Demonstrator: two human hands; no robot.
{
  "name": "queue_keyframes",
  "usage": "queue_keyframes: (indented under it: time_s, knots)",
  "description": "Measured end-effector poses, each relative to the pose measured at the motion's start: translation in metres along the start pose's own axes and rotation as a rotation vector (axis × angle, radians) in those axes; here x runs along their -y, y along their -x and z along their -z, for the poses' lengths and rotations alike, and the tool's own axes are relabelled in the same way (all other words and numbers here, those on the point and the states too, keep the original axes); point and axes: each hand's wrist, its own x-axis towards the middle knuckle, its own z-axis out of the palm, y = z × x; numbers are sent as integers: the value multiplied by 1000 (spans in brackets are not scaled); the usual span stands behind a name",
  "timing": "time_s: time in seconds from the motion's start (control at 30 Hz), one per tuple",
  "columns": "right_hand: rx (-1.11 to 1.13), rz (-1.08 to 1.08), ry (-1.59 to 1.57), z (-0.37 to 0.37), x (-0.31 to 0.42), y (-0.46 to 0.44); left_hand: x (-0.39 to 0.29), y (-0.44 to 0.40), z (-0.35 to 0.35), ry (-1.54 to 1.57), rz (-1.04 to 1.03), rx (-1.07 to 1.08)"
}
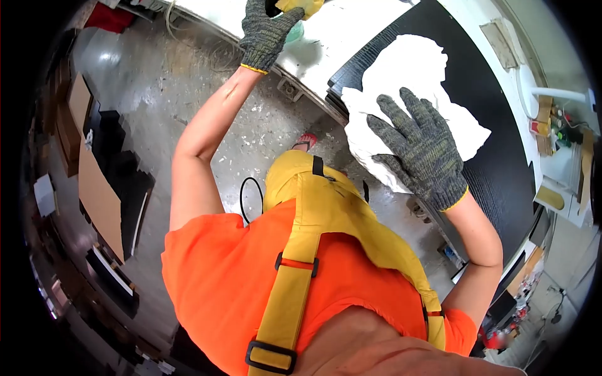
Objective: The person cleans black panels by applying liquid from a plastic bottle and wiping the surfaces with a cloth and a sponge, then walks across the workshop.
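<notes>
Both hands wear dark grey knit gloves with yellow cuffs. My right hand (423, 147) lies with fingers spread on a crumpled white cloth (407, 62). Under the cloth is a black wood-grain board (495, 182) on the workbench. At the top edge of the view, my left hand (269, 34) has its fingers curled round a yellow object (304, 7), which is partly cut off by the frame. Beside that hand a pale green round item (293, 32) shows on the white bench top (338, 44).
Brown and black panels (100, 188) lean and lie at the left on the grey floor (144, 81). A hose (172, 25) hangs by the bench edge. Tools and small items (555, 128) stand at the far right, near a white pipe (558, 94).
</notes>
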Motion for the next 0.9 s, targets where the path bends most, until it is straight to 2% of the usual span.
queue_keyframes:
  time_s: [0.2, 0.4, 0.43, 0.53, 0.63, 0.73, 0.83, 0.87, 0.9]
  knots:
    - [-84, -29, 57, -9, 15, -51, -2, 5, -10, -106, -30, 11]
    - [-21, -86, 87, 5, 19, -4, -25, 6, -17, -216, -68, 21]
    - [20, -137, 67, 10, 18, 13, -19, 7, -17, -159, -140, -1]
    - [75, -382, 49, 22, 6, 63, -38, 12, -9, -11, -58, 8]
    - [3, -684, -5, 21, -20, 99, -61, 18, -10, 73, 18, 24]
    - [-91, -740, -193, 41, -23, 105, -78, 25, -22, 87, -9, 55]
    - [-248, -679, 27, 60, -24, 104, -97, 44, -63, 413, -65, 132]
    - [-302, -658, 123, 64, -24, 99, -105, 52, -78, 403, -82, 107]
    - [-377, -638, 63, 65, -24, 92, -117, 64, -84, 440, 38, 170]
